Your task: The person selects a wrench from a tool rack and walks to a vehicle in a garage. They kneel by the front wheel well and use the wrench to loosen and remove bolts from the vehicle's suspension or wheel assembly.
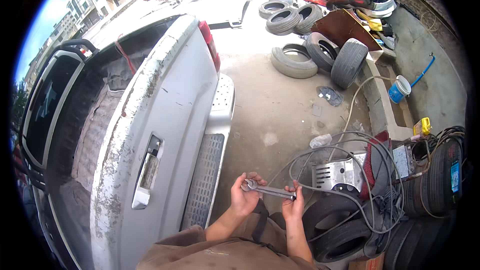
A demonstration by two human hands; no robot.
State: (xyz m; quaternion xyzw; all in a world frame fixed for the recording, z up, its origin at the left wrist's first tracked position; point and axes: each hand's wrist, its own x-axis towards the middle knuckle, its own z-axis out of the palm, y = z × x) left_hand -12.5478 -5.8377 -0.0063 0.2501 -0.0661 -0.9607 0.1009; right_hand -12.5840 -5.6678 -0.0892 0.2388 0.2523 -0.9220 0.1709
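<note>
A silver wrench (272,190) lies level between my two hands, in front of my body. My left hand (244,197) holds its open-jawed head between thumb and curled fingers. The other end, which looks dark at the tip, is pinched in my right hand (293,204). To my left stands a pickup's white tailgate (172,115), scraped and chipped along its top edge. Its handle recess (147,172) sits low on the panel. Below the tailgate runs a bumper with a grey ribbed step (204,182).
Used tires (294,61) lie on the concrete ahead, with a scrap heap beyond. Close on my right are a coiled grey hose (372,220), a slotted metal plate (340,174) and more tires (332,210). A blue-and-white bucket (399,89) stands by the low wall.
</note>
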